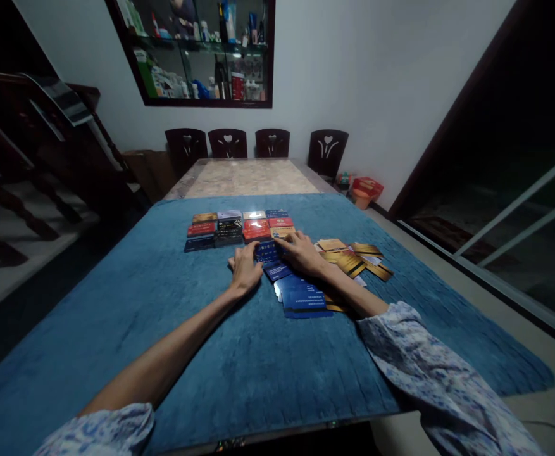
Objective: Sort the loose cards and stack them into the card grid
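Between my two hands is a small stack of dark blue cards (267, 251), at the near side of a neat block of card stacks (230, 225). Fingers of my left hand (245, 269) close on its left edge. From the right, my right hand (302, 253) presses its fingertips on the same stack. Just nearer to me, loose blue cards (305, 296) lie fanned and overlapping, partly under my right wrist. Gold and black-striped cards (353, 261) are spread beyond my right forearm. The block's stacks are red, black, blue, gold and white.
A blue cloth (163, 316) covers the near part of the long table, with its bare patterned top (253, 177) beyond. Several dark chairs (272, 143) stand at the far end and right. A glass-shelved cabinet (211, 104) is set in the wall. A red bag (368, 185) sits on the floor.
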`<state>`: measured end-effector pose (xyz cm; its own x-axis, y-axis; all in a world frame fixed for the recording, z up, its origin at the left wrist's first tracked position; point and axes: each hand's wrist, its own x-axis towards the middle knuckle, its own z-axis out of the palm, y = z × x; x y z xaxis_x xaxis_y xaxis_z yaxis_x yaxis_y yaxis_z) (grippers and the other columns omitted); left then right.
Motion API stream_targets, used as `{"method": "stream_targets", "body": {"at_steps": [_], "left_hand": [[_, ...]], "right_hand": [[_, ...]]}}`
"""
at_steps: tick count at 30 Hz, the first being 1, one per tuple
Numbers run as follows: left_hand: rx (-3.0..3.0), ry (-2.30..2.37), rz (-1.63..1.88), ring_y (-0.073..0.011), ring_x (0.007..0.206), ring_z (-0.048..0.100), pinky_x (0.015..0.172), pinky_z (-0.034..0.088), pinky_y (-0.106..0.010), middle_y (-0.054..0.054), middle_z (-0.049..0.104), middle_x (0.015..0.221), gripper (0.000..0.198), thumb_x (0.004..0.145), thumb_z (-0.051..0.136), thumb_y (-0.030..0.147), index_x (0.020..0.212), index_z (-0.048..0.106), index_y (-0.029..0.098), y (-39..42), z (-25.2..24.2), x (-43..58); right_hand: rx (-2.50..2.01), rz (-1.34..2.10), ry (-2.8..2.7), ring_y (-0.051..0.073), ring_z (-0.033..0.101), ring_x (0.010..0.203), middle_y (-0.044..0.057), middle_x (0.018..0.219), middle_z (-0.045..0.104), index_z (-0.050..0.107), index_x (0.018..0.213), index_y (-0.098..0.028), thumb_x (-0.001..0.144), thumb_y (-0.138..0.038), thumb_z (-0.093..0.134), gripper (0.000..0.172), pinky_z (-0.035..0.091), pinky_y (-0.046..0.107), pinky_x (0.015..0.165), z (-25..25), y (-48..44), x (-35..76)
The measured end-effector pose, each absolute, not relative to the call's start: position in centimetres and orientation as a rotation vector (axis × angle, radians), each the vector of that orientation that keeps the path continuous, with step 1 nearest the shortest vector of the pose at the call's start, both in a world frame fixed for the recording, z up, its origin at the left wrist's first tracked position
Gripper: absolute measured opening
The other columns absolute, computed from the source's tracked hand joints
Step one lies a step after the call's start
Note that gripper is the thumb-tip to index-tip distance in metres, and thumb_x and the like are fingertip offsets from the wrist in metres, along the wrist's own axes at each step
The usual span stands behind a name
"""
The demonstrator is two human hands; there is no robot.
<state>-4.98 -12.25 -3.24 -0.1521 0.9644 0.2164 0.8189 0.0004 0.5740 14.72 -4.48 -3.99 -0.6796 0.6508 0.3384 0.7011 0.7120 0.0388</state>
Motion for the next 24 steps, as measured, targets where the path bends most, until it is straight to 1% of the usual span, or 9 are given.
{"method": "stream_targets", "body": {"at_steps": [7,13,19,24], "left_hand": [[1.884,2.071,0.797,-0.0321,0.13,0.05,0.104,0.04,-0.045,-0.01,0.064,0.138,0.061,0.085,0.062,0.016,0.145,0.052,0.023,-12.3,-2.7,-4.7],[1.938,2.069,0.766,-0.0324,0.13,0.049,0.104,0.039,-0.045,-0.012,0.063,0.136,0.061,0.087,0.06,0.018,0.147,0.05,0.022,-12.1,-2.7,-4.6],[2.016,2.072,0.779,-0.0321,0.126,0.049,0.102,0.039,-0.047,-0.012,0.063,0.133,0.059,0.089,0.057,0.018,0.147,0.049,0.022,-12.3,-2.9,-4.7],[2.113,2.066,0.776,-0.0316,0.123,0.049,0.1,0.039,-0.046,-0.013,0.061,0.133,0.055,0.09,0.056,0.018,0.145,0.049,0.021,-12.3,-2.5,-4.6]], "right_hand": [[-0.997,-0.125,-2.643,0.032,0.042,0.112,0.02,0.128,0.056,0.045,0.157,-0.02,0.096,-0.032,0.058,0.064,0.043,0.045,0.09,-3.7,-3.9,15.1],[-0.983,-0.061,-2.679,0.032,0.042,0.114,0.019,0.13,0.054,0.045,0.156,-0.02,0.094,-0.037,0.063,0.068,0.044,0.046,0.091,-3.3,-3.6,15.4],[-1.045,-0.075,-2.695,0.032,0.042,0.115,0.018,0.128,0.056,0.049,0.153,-0.02,0.092,-0.035,0.065,0.065,0.043,0.044,0.092,-2.2,-3.9,14.9],[-1.111,-0.103,-2.76,0.033,0.042,0.117,0.019,0.133,0.056,0.049,0.152,-0.019,0.091,-0.034,0.066,0.064,0.043,0.043,0.091,-0.9,-3.8,15.0]]}}
